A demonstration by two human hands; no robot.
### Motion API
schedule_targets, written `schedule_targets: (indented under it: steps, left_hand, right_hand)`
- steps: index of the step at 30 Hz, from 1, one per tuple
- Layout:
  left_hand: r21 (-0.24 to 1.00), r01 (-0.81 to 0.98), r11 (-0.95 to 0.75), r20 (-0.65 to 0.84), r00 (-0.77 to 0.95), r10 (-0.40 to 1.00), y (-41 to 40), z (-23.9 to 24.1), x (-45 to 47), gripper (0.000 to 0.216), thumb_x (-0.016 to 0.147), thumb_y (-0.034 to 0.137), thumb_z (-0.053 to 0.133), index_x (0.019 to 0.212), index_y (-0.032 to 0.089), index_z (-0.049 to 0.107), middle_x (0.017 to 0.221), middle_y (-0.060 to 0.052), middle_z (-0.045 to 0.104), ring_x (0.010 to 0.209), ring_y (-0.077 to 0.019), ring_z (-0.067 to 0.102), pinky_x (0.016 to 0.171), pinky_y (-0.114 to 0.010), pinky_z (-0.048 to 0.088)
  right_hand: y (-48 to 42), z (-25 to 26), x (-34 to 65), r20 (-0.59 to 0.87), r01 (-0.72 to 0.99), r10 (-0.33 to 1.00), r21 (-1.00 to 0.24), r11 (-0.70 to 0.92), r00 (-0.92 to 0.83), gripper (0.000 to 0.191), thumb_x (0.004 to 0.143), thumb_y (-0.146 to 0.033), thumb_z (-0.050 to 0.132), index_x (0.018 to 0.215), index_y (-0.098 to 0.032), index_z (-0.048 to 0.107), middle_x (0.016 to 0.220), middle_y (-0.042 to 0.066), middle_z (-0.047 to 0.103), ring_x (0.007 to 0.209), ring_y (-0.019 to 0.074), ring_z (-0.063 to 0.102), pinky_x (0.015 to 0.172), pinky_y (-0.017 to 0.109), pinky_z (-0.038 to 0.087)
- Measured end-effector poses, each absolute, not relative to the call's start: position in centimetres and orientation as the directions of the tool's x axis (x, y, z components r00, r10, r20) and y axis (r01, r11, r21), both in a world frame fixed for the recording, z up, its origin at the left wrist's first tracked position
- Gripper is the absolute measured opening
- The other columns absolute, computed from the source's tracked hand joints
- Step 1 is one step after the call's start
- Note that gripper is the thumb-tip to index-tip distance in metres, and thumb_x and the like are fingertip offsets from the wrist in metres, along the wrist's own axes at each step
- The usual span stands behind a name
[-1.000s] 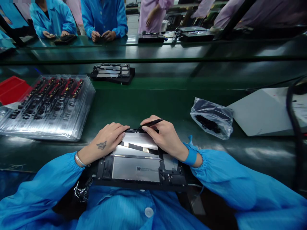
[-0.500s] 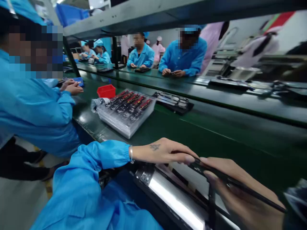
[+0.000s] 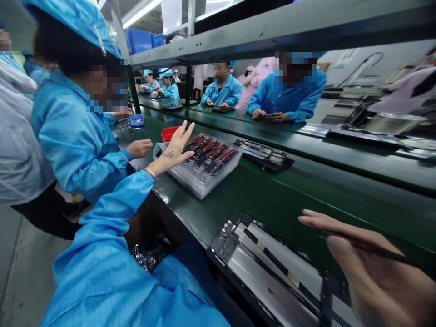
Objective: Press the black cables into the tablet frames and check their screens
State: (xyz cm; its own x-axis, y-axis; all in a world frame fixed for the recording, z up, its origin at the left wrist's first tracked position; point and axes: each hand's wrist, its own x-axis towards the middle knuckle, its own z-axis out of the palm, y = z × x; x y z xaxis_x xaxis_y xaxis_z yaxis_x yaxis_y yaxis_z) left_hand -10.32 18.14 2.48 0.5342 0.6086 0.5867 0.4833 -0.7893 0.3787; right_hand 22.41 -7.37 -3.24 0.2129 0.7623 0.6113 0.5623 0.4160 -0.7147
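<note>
My left hand (image 3: 175,152) is stretched out with its fingers spread, over the near left edge of a stack of clear plastic trays (image 3: 207,186). Rows of small dark and red circuit boards (image 3: 213,156) fill the top tray. Nothing shows in that hand. On the right, my right hand (image 3: 371,268), somewhat blurred, is closed round thin dark tweezers (image 3: 368,245), the tip pointing left. Below and left of it lies an opened tablet-like device (image 3: 272,277) at the bench's near edge, its silver and black inside facing up.
A red bin (image 3: 170,133) stands behind the trays. Metal parts on a black pad (image 3: 265,154) lie to their right. A co-worker in blue (image 3: 75,131) sits close on the left, one hand near the trays. A grey shelf beam (image 3: 272,34) crosses overhead. Other workers sit opposite.
My left hand has left the device and the tool, moving left and away to the trays with fingers opening. My right hand has shifted slightly right, still holding the tweezers. The view has turned left.
</note>
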Motion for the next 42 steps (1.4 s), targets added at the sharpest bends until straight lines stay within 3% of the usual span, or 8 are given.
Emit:
schedule_targets:
  steps: [4,9,15,23,28,32,36,42]
  left_hand:
    - [0.163,0.579,-0.799,0.346,0.725,0.595,23.1,2.1,-8.3,0.036,0.098,0.027,0.050,0.129,0.012,0.060,0.133,-0.017,0.059,0.126,-0.0264,0.053,0.111,-0.040,0.036]
    - [0.131,0.538,-0.833,0.271,0.789,0.552,27.1,1.9,-1.9,0.016,0.090,0.013,0.056,0.103,0.013,0.065,0.113,-0.013,0.061,0.108,-0.0240,0.055,0.099,-0.034,0.038]
    - [0.164,0.530,-0.832,0.186,0.812,0.554,30.1,1.7,0.9,0.010,0.078,0.007,0.064,0.086,0.013,0.061,0.097,-0.008,0.058,0.086,-0.0182,0.052,0.083,-0.028,0.039]
    - [0.259,0.513,-0.819,0.244,0.785,0.569,28.9,4.1,-1.6,0.007,0.084,0.012,0.061,0.092,0.012,0.062,0.085,-0.004,0.064,0.079,-0.0144,0.055,0.076,-0.025,0.042]
    - [0.299,0.452,-0.841,0.367,0.759,0.538,22.7,7.1,-3.3,0.016,0.090,0.021,0.060,0.101,0.011,0.066,0.091,-0.005,0.068,0.084,-0.0155,0.062,0.078,-0.027,0.047]
    - [-0.008,0.239,-0.971,0.646,0.743,0.177,12.4,5.3,-1.8,0.017,0.099,0.022,0.052,0.102,0.018,0.068,0.098,-0.006,0.068,0.093,-0.0173,0.064,0.084,-0.032,0.052]
    - [-0.553,-0.130,-0.823,0.544,0.691,-0.475,5.2,1.6,-0.5,0.015,0.096,0.017,0.058,0.098,0.019,0.072,0.094,-0.004,0.069,0.086,-0.0150,0.065,0.070,-0.028,0.053]
    - [-0.600,-0.213,-0.771,0.510,0.640,-0.575,4.3,-0.8,0.5,0.012,0.094,0.018,0.061,0.096,0.020,0.073,0.094,-0.001,0.070,0.084,-0.0119,0.066,0.073,-0.025,0.056]
  right_hand:
    - [-5.9,-2.4,20.5,0.434,0.476,0.838,-0.844,0.249,0.331,0.026,0.091,-0.052,0.061,0.104,-0.030,0.065,0.085,0.004,0.067,0.080,0.0271,0.066,0.079,0.047,0.056]
    - [-5.0,-3.3,20.5,0.448,0.488,0.839,-0.832,0.264,0.310,0.031,0.088,-0.055,0.063,0.099,-0.026,0.065,0.079,0.004,0.062,0.069,0.0203,0.059,0.061,0.034,0.051]
    - [-5.3,-4.2,21.8,0.392,0.511,0.854,-0.841,0.180,0.343,0.034,0.088,-0.057,0.062,0.096,-0.024,0.067,0.079,0.004,0.062,0.072,0.0191,0.060,0.064,0.030,0.050]
    - [-5.1,-4.2,21.1,0.312,0.431,0.880,-0.891,0.141,0.358,0.042,0.091,-0.063,0.055,0.099,-0.023,0.065,0.069,0.001,0.057,0.060,0.0163,0.053,0.054,0.028,0.044]
    - [-5.2,-3.3,19.1,0.110,0.135,0.958,-0.988,0.076,0.266,0.038,0.084,-0.059,0.068,0.090,-0.021,0.067,0.070,0.001,0.055,0.063,0.0158,0.051,0.057,0.029,0.044]
    - [-5.6,-2.7,17.2,-0.219,-0.288,0.966,-0.942,-0.173,0.135,0.043,0.083,-0.059,0.070,0.096,-0.018,0.068,0.058,-0.006,0.037,0.049,0.0091,0.029,0.046,0.025,0.028]
    - [-5.9,-2.7,16.3,-0.260,-0.454,0.960,-0.871,-0.188,0.102,0.042,0.077,-0.057,0.076,0.087,-0.017,0.068,0.057,-0.008,0.035,0.049,0.0068,0.021,0.047,0.024,0.024]
    - [-6.1,-2.3,16.7,-0.219,-0.410,0.956,-0.904,-0.124,0.195,0.034,0.073,-0.047,0.081,0.083,-0.017,0.067,0.057,-0.008,0.036,0.051,0.0065,0.025,0.049,0.022,0.024]
